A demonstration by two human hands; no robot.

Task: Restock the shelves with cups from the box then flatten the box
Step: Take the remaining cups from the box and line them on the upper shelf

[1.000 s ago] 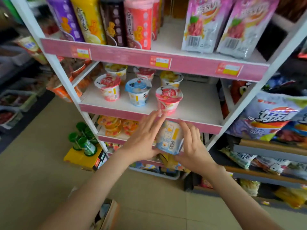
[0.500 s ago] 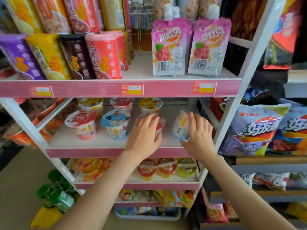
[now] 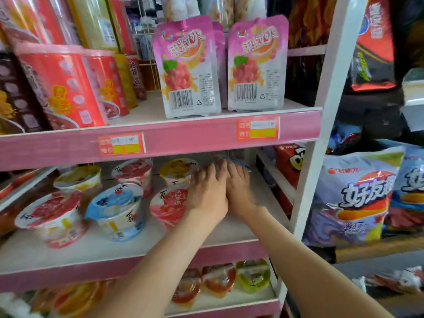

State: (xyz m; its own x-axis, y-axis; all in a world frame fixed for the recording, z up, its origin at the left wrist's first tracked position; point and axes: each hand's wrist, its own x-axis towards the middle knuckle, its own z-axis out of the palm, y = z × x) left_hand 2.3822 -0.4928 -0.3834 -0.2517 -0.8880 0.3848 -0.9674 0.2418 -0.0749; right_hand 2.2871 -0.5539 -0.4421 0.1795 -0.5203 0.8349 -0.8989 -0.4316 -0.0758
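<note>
Both hands are stretched deep into the middle shelf (image 3: pixel 230 232), set side by side and touching, low under the pink edge of the upper shelf (image 3: pixel 183 140). A blue-lidded cup (image 3: pixel 237 162) is seen only as a sliver past the right hand (image 3: pixel 238 189), at the back right; whether it is gripped cannot be told through blur. The left hand (image 3: pixel 206 191) is held with fingers straight, just beside a red cup (image 3: pixel 166 207). Bare board is left between the hands and the white post (image 3: pixel 321 138).

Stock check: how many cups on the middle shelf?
7. Back row: left yellow cup, red cup, right yellow cup. Front: red-topped cup, blue cup, pink cup. One half-hidden cup behind left hand, right hand; more may hide.
</note>
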